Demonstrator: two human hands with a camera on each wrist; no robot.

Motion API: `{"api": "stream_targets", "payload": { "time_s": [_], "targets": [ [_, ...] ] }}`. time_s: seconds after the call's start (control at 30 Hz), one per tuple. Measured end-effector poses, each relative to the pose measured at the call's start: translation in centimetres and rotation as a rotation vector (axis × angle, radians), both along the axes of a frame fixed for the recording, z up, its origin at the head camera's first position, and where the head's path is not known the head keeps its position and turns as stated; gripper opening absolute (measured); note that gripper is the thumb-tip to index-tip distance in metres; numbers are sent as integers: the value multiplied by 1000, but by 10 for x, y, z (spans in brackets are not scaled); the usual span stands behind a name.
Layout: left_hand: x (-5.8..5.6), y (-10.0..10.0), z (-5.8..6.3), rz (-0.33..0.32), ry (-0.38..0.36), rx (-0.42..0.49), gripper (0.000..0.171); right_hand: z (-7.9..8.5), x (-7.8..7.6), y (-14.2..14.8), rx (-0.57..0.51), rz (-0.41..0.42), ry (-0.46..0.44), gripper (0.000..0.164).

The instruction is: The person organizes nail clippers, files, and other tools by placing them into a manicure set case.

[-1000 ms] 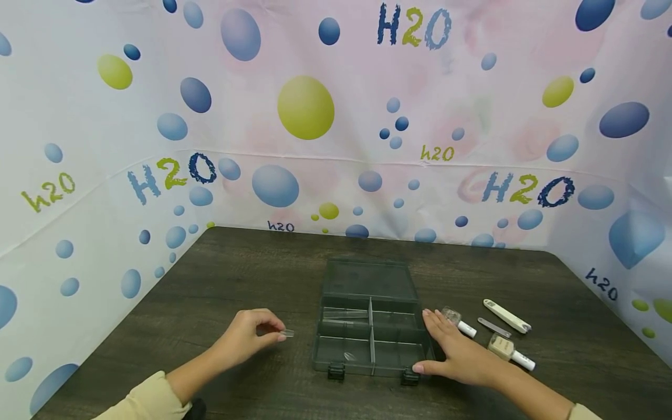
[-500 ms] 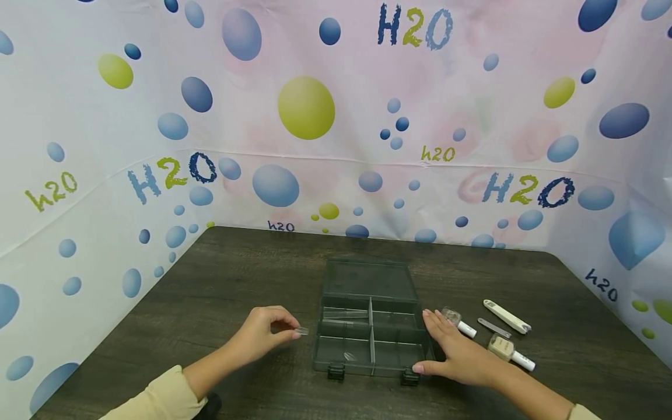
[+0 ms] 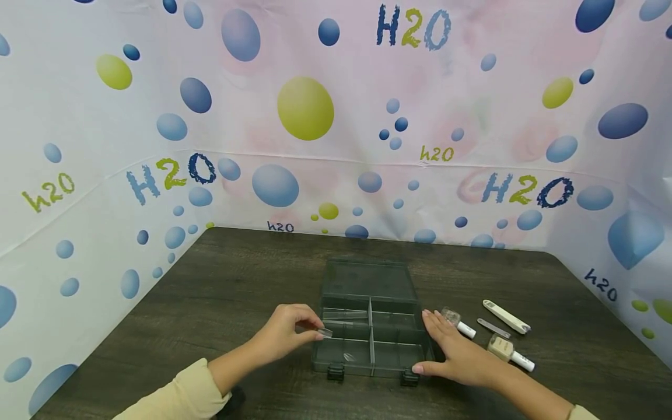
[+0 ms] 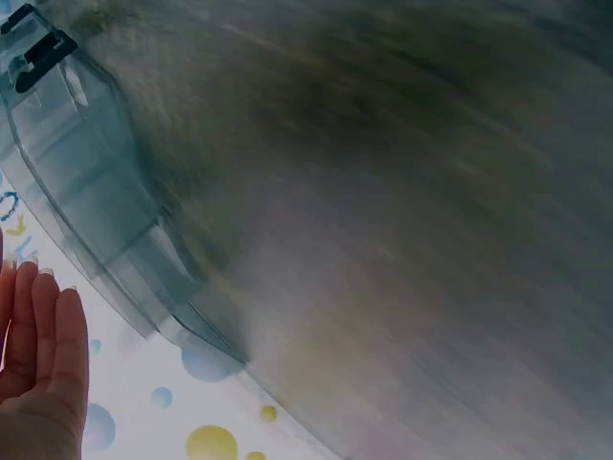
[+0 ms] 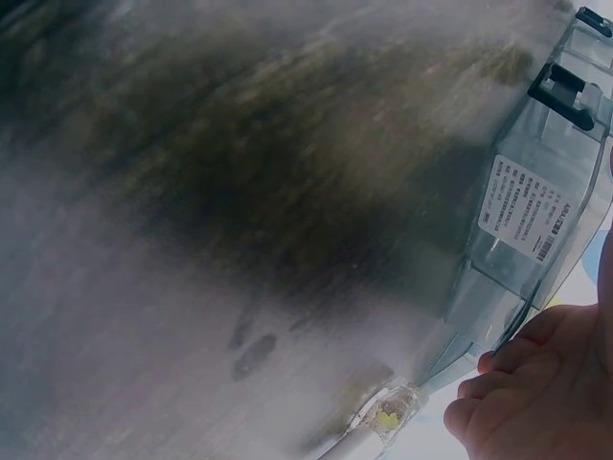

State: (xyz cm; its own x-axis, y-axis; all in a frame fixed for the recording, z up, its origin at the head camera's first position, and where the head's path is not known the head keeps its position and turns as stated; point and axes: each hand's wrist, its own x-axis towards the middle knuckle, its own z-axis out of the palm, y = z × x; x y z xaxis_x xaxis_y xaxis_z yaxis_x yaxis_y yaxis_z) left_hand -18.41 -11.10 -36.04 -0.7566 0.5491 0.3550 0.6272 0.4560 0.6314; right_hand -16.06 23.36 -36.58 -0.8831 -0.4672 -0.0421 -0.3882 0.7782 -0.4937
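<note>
- While the left hand (image 3: 286, 331) pinches a small clear piece (image 3: 326, 333), that piece lies at the left edge of the open box (image 3: 357, 370), its long axis roughly left to right, free end towards the box.
- Whether it touches the rim is hard to tell.
- The right hand (image 3: 459, 353) grasps nothing, fingers extended along the box's right side.

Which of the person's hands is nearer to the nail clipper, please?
Right. The right hand rests against the right side of the box, with the nail clipper off to its right. The left hand is farther, at the box's left edge, pinching a small clear piece.
</note>
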Motion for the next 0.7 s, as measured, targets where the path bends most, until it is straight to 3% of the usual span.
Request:
{"api": "stream_targets", "payload": {
  "time_s": [0.27, 0.47, 0.7],
  "targets": [
    [-2, 18, -2, -70, 53, -106, 9, -1, 0, 0, -3, -6, -3, 101],
    [-4, 22, 0, -126, 172, -284, 11, 0, 0, 0, 2, -4, 9, 101],
    [-5, 28, 2, -148, 278, -505, 11, 0, 1, -1, 0, -4, 24, 101]
  ]
}}
